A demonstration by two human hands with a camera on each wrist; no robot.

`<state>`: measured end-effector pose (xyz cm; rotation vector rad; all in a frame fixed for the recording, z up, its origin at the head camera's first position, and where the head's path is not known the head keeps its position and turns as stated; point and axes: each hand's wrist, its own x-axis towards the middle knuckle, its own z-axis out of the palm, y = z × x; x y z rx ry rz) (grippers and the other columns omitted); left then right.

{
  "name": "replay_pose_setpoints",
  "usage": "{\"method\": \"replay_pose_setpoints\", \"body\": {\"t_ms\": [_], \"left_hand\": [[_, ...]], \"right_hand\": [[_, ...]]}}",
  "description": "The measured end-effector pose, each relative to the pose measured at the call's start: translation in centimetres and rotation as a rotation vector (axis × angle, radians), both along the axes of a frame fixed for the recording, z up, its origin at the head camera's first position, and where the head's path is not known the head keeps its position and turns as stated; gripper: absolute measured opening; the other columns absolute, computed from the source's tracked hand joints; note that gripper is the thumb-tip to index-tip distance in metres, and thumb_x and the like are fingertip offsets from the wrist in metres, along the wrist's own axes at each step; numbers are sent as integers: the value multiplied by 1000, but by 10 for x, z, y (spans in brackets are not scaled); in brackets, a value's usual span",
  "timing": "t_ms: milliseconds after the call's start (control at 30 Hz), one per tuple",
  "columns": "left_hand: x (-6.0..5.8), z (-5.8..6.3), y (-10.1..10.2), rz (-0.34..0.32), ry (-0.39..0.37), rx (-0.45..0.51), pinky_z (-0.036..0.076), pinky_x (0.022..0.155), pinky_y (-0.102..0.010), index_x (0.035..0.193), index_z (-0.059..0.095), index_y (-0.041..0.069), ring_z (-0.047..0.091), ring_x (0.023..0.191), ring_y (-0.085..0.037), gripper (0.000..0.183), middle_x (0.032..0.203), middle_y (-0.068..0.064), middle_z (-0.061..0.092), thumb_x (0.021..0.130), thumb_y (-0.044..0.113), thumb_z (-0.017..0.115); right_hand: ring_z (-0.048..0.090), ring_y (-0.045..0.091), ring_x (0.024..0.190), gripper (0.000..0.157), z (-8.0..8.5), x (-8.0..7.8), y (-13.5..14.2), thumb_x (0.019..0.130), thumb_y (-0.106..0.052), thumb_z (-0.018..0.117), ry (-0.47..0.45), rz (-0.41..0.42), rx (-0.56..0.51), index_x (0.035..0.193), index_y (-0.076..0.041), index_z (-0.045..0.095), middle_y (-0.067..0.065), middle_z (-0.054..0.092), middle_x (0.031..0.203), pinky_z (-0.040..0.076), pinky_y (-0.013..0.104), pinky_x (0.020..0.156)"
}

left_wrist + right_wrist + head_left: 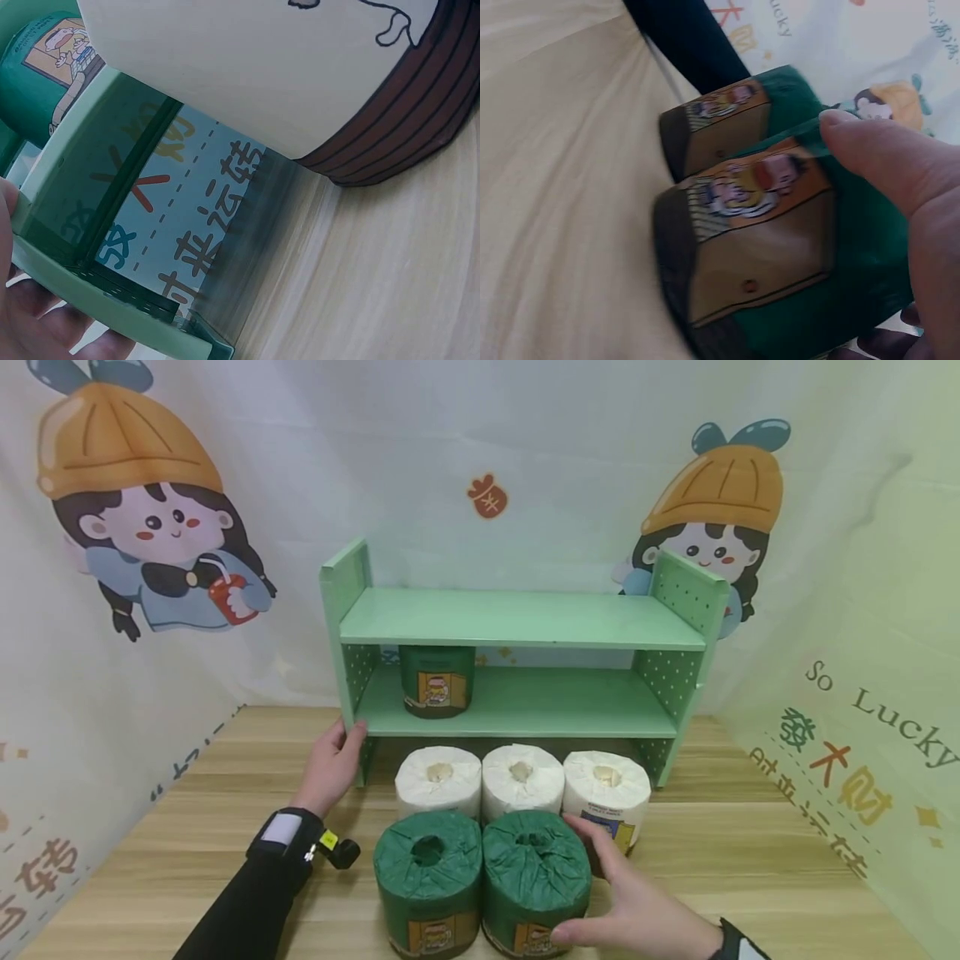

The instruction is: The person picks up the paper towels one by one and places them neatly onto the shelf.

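Observation:
My left hand [333, 766] grips the left side panel of a light green two-tier shelf [517, 618]; the left wrist view shows its fingers behind the panel edge. My right hand [637, 902] holds the right one of two green-wrapped toilet rolls [536, 868] at the front, thumb on its near side and fingers round its right side. In the right wrist view that roll [780, 240] is tilted by the camera angle, its printed label facing the camera. The other green roll [427, 868] stands beside it on the left. Another green roll [437, 681] stands on the lower board, towards the left.
Three white-wrapped toilet rolls [522, 777] stand in a row on the wooden table [750, 860], between the green rolls and the shelf. Behind the shelf hangs a white cloth [420, 468] with cartoon figures and lettering.

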<state>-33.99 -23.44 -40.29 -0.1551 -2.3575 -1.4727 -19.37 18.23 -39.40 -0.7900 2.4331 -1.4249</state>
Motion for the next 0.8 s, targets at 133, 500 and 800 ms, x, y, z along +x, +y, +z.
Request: {"method": "replay_pose_setpoints", "body": {"t_ms": [133, 500, 800], "left_hand": [[0, 0, 0, -4, 2, 5, 39, 100, -61, 148, 46, 18, 41, 128, -30, 54, 144, -14, 46, 107, 51, 37], [2, 2, 1, -16, 19, 6, 38, 102, -60, 148, 45, 18, 40, 128, -29, 53, 144, -14, 46, 107, 51, 37], [2, 1, 1, -5, 25, 0, 39, 100, -60, 147, 46, 15, 42, 127, -30, 52, 142, -15, 48, 108, 47, 37]], "right_hand": [[22, 25, 135, 105, -10, -4, -4, 83, -25, 84, -40, 0, -32, 156, -24, 9, 3, 17, 155, 28, 57, 103], [37, 20, 129, 109, -25, -10, -13, 74, -20, 91, 5, 9, -154, 153, -25, 16, -2, 30, 147, 29, 58, 105], [38, 26, 128, 110, -25, -9, -15, 74, -14, 90, -14, 43, -175, 152, -18, 13, 6, 31, 147, 30, 58, 104]]}}
